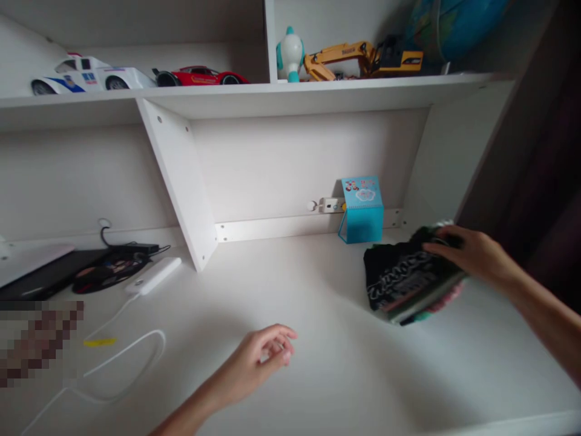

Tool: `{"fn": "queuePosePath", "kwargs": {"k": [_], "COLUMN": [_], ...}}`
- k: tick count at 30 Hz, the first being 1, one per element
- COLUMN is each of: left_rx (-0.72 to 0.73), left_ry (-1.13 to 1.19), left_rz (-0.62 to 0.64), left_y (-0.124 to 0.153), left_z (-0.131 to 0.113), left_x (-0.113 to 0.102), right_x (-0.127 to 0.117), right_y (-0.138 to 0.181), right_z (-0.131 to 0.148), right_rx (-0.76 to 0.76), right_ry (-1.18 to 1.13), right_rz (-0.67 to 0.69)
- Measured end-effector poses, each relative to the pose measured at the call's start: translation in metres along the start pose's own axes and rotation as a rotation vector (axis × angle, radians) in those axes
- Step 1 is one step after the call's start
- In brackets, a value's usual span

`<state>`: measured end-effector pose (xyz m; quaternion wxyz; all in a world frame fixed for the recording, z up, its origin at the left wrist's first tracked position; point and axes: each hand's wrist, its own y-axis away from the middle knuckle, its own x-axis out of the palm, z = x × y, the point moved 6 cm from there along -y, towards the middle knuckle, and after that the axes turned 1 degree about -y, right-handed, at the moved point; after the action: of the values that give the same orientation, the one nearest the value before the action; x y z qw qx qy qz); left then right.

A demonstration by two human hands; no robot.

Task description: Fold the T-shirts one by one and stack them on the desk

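Note:
My right hand (pixel 472 254) rests on top of a stack of folded clothes (pixel 403 281), black with white lettering uppermost and pink and green layers below, at the right of the white desk (pixel 318 375). Its fingers curl over the far edge of the stack. My left hand (pixel 263 357) hovers low over the bare desk near the front, fingers loosely curled and holding nothing. A small teal box (pixel 362 210) stands against the back wall just behind the clothes.
A white power bank (pixel 153 275) with a looping white cable (pixel 122 357), a black mouse (pixel 106 274) and a dark laptop (pixel 49 275) lie at the left. A slanted white divider (pixel 179 181) stands mid-desk. The shelf above holds toy cars (pixel 91 75), a yellow excavator (pixel 363 60) and a globe (pixel 454 24).

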<state>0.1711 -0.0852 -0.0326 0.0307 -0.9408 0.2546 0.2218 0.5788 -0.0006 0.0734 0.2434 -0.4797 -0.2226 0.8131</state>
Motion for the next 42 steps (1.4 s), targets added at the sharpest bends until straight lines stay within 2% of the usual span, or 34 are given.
{"fn": "queuePosePath", "kwargs": {"k": [2, 4, 6, 8, 9, 11, 13, 15, 17, 20, 22, 24, 26, 28, 32, 35, 37, 42], "left_rx": [0.012, 0.007, 0.015, 0.042, 0.049, 0.034, 0.001, -0.007, 0.011, 0.074, 0.146, 0.217, 0.226, 0.121, -0.254, -0.445, -0.525, -0.585], "left_ry": [0.035, 0.067, 0.078, 0.042, -0.009, -0.198, -0.450, -0.659, -0.777, -0.919, -0.986, -0.986, -0.973, -1.023, -1.241, -1.320, -1.314, -1.254], "left_rz": [-0.122, -0.306, -0.549, -0.786, -0.892, -1.065, -1.198, -1.274, -1.291, -1.230, -1.177, -1.082, -0.934, -0.778, -0.568, -0.548, -0.555, -0.504], "left_y": [0.002, 0.005, 0.014, 0.028, 0.038, 0.059, 0.080, 0.095, 0.102, 0.100, 0.093, 0.081, 0.061, 0.036, -0.007, -0.024, -0.033, -0.058], "left_z": [0.003, 0.009, 0.019, 0.031, 0.038, 0.049, 0.054, 0.052, 0.047, 0.036, 0.031, 0.030, 0.032, 0.034, 0.034, 0.033, 0.038, 0.058], "left_x": [-0.017, -0.038, -0.065, -0.093, -0.107, -0.132, -0.148, -0.154, -0.149, -0.129, -0.114, -0.104, -0.099, -0.102, -0.125, -0.149, -0.162, -0.172], "right_x": [0.033, 0.062, 0.082, 0.096, 0.103, 0.122, 0.147, 0.172, 0.194, 0.218, 0.226, 0.229, 0.229, 0.228, 0.222, 0.219, 0.217, 0.215], "right_y": [-0.014, -0.014, -0.004, 0.010, 0.016, 0.020, 0.024, 0.035, 0.054, 0.086, 0.103, 0.112, 0.116, 0.118, 0.121, 0.124, 0.126, 0.134], "right_z": [0.084, 0.169, 0.244, 0.295, 0.307, 0.312, 0.298, 0.281, 0.269, 0.261, 0.260, 0.261, 0.260, 0.258, 0.250, 0.245, 0.241, 0.232], "right_rx": [-0.118, -0.234, -0.434, -0.642, -0.701, -0.713, -0.662, -0.647, -0.667, -0.685, -0.687, -0.685, -0.681, -0.676, -0.670, -0.663, -0.657, -0.630], "right_ry": [-0.021, -0.088, -0.337, -0.583, -0.640, -0.604, -0.469, -0.371, -0.303, -0.197, -0.154, -0.134, -0.126, -0.126, -0.160, -0.222, -0.275, -0.417], "right_rz": [0.036, 0.064, 0.103, 0.211, 0.274, 0.397, 0.506, 0.623, 0.751, 0.920, 0.986, 1.018, 1.034, 1.046, 1.057, 1.044, 1.027, 0.962]}}
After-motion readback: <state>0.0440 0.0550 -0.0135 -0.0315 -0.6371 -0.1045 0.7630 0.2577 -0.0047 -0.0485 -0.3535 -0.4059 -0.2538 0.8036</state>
